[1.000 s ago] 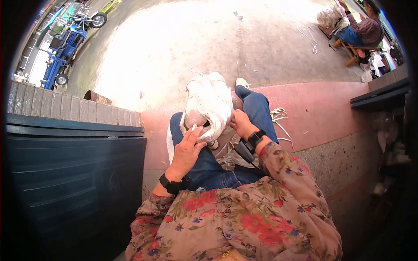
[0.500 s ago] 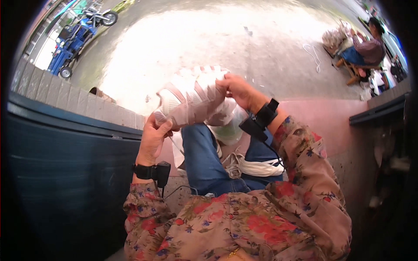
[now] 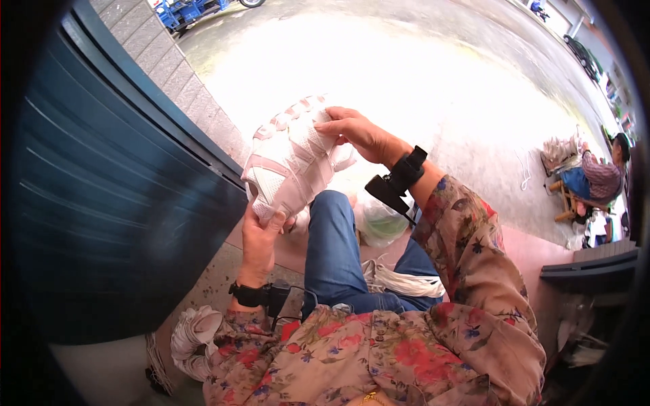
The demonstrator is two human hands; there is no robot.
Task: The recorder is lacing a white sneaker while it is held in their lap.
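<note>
A white and pale pink shoe upper (image 3: 288,159) with crossing straps is held up in front of my knees. My left hand (image 3: 261,240) grips its lower end, thumb on the near side and fingers partly hidden beneath. My right hand (image 3: 362,135) is closed on the upper right edge, with the thumb on the face and other fingers partly behind. A bundle of white laces (image 3: 409,281) lies across my lap. Below the shoe upper, a clear plastic bag (image 3: 382,220) with something pale green in it sits beyond my knees.
A dark blue metal door (image 3: 128,183) stands close on my left. Curled white pieces, seemingly stacked shoe uppers (image 3: 193,342), are beside my left elbow. Another person (image 3: 599,176) sits at far right by a pale heap (image 3: 560,152). A blue vehicle (image 3: 186,13) stands at far left.
The view has swung left, bringing more of the door and the stacked white pieces into sight. The shoe upper has tilted more upright in both hands, and my right fingers have shifted along its edge.
</note>
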